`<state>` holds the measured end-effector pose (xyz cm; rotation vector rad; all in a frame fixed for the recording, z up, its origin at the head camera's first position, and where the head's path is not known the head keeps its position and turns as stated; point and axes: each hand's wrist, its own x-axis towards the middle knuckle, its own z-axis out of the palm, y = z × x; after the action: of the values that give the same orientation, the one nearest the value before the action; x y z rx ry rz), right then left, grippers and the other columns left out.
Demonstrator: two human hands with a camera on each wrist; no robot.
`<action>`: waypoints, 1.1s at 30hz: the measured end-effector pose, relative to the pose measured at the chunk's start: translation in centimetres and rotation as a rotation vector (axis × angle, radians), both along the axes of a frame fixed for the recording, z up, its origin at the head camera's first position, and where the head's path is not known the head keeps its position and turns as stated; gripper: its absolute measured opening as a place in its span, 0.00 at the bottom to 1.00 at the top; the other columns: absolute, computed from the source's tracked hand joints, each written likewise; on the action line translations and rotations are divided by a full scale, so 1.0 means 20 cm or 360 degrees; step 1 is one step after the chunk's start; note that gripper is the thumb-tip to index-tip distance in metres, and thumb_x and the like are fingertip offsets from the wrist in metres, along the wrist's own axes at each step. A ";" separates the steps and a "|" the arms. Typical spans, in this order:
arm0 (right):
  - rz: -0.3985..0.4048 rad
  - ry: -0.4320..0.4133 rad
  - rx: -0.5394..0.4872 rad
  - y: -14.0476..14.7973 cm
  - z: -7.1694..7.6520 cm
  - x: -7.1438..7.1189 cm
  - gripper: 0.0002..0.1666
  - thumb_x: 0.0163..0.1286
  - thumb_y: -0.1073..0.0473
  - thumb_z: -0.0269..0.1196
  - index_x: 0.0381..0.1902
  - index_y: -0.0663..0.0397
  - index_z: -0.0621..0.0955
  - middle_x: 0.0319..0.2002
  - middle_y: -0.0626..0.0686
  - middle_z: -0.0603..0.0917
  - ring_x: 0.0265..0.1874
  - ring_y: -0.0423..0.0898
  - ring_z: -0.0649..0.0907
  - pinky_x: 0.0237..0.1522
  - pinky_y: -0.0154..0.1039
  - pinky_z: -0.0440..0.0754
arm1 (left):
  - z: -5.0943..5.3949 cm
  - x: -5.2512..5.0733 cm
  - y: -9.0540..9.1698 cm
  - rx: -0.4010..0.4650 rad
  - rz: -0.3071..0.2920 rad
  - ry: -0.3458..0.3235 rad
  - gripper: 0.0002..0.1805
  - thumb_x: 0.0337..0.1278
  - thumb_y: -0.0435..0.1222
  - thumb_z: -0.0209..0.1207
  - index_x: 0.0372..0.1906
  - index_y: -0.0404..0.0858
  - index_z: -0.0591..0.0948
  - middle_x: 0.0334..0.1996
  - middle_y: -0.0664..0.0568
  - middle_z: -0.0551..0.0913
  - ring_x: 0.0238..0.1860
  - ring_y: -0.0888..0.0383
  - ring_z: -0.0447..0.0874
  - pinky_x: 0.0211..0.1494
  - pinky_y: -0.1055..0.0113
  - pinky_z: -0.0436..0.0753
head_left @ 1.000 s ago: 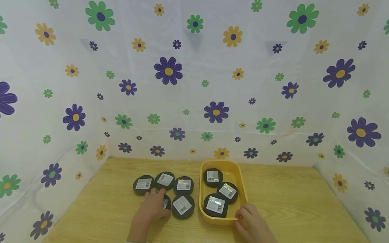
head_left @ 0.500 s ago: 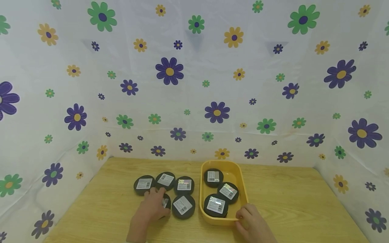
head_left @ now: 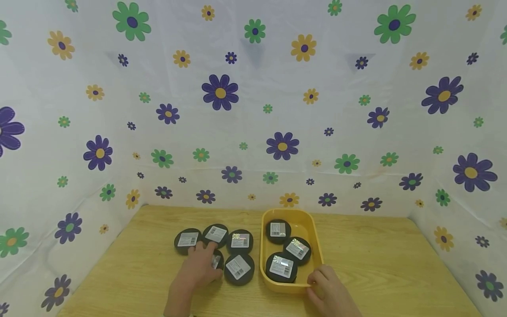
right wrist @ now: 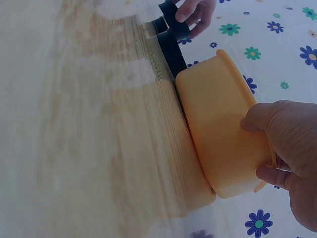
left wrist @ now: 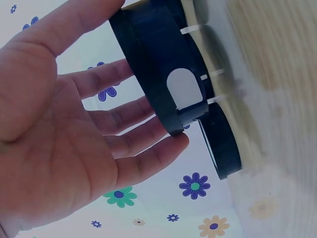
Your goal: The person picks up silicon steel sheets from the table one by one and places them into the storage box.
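My left hand has its thumb and fingers round the edge of a black round container with a pale label, partly hidden beneath the hand. The left wrist view shows the same black container between the thumb and fingers of the left hand. Beside it lie a labelled container and a back row of three. With thumb and fingers, my right hand grips the near right corner of a yellow tray; in the right wrist view this hand pinches the tray wall.
Three black containers, one of them at the front, lie inside the tray with labels up. The wooden table ends at a flowered white cloth behind and at both sides.
My left hand and the container it holds have shifted very slightly away from the table's front edge. The right hand and tray have stayed in place.
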<state>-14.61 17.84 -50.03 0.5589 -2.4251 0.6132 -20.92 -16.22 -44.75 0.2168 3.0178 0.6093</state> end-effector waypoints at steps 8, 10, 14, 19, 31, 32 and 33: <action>-0.0018 -0.0049 -0.0010 0.00 0.01 0.01 0.23 0.43 0.67 0.78 0.27 0.42 0.76 0.34 0.34 0.68 0.35 0.32 0.70 0.37 0.33 0.77 | 0.03 0.01 0.01 -0.0008 -0.0027 0.0033 0.39 0.38 0.41 0.73 0.60 0.34 0.74 0.50 0.34 0.71 0.47 0.39 0.69 0.46 0.42 0.79; -0.0012 -0.0041 -0.0009 0.00 0.01 0.01 0.23 0.43 0.67 0.78 0.27 0.42 0.76 0.34 0.35 0.68 0.35 0.33 0.70 0.37 0.33 0.78 | 0.04 0.02 0.02 -0.0011 -0.0038 0.0045 0.38 0.38 0.41 0.73 0.60 0.34 0.74 0.50 0.34 0.71 0.47 0.38 0.69 0.46 0.41 0.79; -0.0013 -0.0043 -0.0007 0.00 0.01 0.01 0.23 0.42 0.67 0.78 0.27 0.42 0.76 0.33 0.35 0.68 0.35 0.33 0.70 0.37 0.33 0.78 | 0.05 0.02 0.02 -0.0039 -0.0058 0.0070 0.38 0.38 0.41 0.73 0.59 0.34 0.74 0.49 0.33 0.72 0.48 0.37 0.70 0.47 0.40 0.79; -0.0053 -0.0178 -0.0014 -0.01 0.03 0.02 0.20 0.46 0.66 0.77 0.28 0.42 0.76 0.33 0.35 0.69 0.35 0.33 0.71 0.39 0.35 0.78 | 0.06 0.02 0.04 -0.0072 -0.0090 0.0102 0.37 0.37 0.42 0.73 0.58 0.35 0.74 0.50 0.32 0.72 0.48 0.36 0.71 0.46 0.40 0.79; -0.0062 -0.0204 0.0001 -0.01 0.04 0.02 0.20 0.47 0.66 0.77 0.28 0.42 0.77 0.34 0.36 0.69 0.36 0.34 0.71 0.40 0.35 0.79 | 0.06 0.03 0.06 -0.0101 -0.0099 0.0120 0.38 0.37 0.42 0.72 0.59 0.34 0.74 0.51 0.33 0.72 0.48 0.39 0.70 0.45 0.43 0.79; -0.0058 -0.0186 0.0000 -0.01 0.03 0.02 0.20 0.47 0.66 0.77 0.28 0.42 0.77 0.34 0.36 0.69 0.36 0.34 0.71 0.40 0.35 0.79 | 0.06 0.03 0.06 -0.0107 -0.0100 0.0123 0.38 0.37 0.42 0.72 0.59 0.34 0.74 0.51 0.33 0.72 0.48 0.39 0.70 0.45 0.43 0.79; -0.0056 -0.0176 0.0002 -0.01 0.03 0.02 0.20 0.47 0.66 0.77 0.28 0.42 0.77 0.33 0.36 0.69 0.36 0.34 0.71 0.40 0.35 0.79 | 0.07 0.03 0.06 -0.0115 -0.0101 0.0123 0.38 0.38 0.42 0.72 0.59 0.34 0.74 0.51 0.33 0.72 0.48 0.39 0.70 0.45 0.43 0.79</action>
<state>-14.30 17.62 -49.37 0.4938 -2.5335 0.6436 -20.26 -14.95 -43.45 0.3391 3.0862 0.4975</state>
